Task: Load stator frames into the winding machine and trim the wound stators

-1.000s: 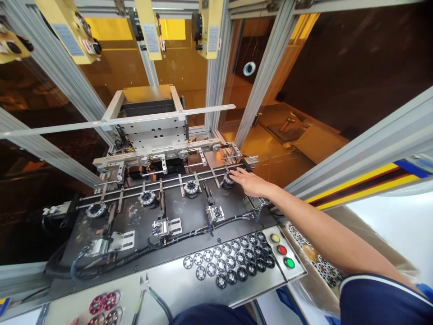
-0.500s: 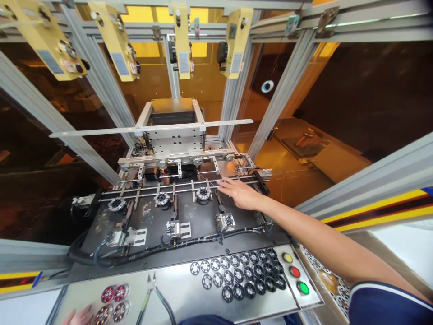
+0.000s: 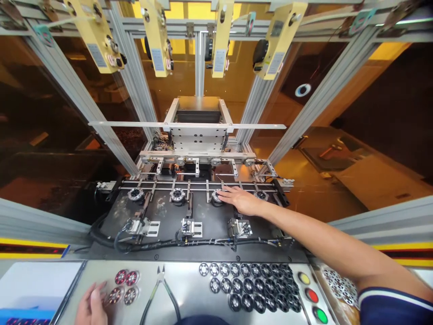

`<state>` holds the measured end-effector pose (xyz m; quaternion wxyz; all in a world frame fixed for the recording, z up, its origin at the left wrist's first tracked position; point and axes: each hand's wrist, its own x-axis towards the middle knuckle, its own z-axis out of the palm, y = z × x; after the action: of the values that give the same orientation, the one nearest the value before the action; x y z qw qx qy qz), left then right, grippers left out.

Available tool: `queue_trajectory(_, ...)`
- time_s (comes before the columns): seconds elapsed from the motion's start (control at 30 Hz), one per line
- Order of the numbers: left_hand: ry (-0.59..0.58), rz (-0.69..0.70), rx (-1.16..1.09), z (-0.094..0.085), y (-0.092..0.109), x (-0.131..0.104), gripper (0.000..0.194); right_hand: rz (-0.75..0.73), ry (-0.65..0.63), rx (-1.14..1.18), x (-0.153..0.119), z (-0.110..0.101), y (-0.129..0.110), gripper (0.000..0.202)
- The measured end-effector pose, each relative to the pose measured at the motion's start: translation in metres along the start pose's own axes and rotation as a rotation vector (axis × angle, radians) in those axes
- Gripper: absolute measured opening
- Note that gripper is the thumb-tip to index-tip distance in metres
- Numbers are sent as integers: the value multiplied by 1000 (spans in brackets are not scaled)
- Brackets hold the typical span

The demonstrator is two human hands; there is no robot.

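My right hand [image 3: 241, 199] reaches over the machine bed, fingers stretched out. Its fingertips overlap the right side of a round slotted part [image 3: 217, 195] on the third holder from the left; whether they press on it is hard to see. Similar round parts sit on the first holder [image 3: 135, 194], the second holder [image 3: 177, 195] and the fourth holder [image 3: 261, 195]. At the lower left, my left hand [image 3: 92, 306] is beside a small group of wound rings [image 3: 130, 295] with reddish and copper tones. Its fingers are loosely apart, and nothing shows in them.
Cutting pliers [image 3: 160, 284] lie on the metal ledge, right of the wound rings. Several black slotted rings [image 3: 248, 286] stand in rows beside yellow, red and green buttons [image 3: 311, 295]. Yellow units [image 3: 219, 40] hang overhead, and a long metal bar [image 3: 260, 127] spans the back.
My right hand has shifted left from between the third and fourth holders onto the third, uncovering the fourth. More of my left hand shows beside the wound rings. The view has turned right.
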<state>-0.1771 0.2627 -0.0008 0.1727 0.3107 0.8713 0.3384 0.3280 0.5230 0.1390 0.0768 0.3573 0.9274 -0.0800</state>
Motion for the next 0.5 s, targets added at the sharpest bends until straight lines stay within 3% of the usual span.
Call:
queue_trajectory(0.17, -4, 42, -104, 1, 0, -2, 62, 89, 196, -50, -9, -15, -21, 64)
queue_trajectory(0.3, -32, 59, -205, 2, -2, -5, 73, 188, 478, -84, -60, -13, -63, 66)
queue_trajectory(0.37, -43, 57, -237, 2, -2, -6, 75, 274, 807, -43, -100, 8, -90, 70)
queue_trajectory(0.4, -48, 55, -249, 2, -1, -7, 74, 336, 902, -28, -121, 23, -103, 70)
queue_trajectory(0.47, -59, 53, -266, 1, 0, -8, 72, 510, 984, -19, -163, 61, -124, 68)
queue_trajectory(0.5, -65, 53, -271, 1, 1, -9, 70, 583, 963, -27, -183, 82, -132, 68)
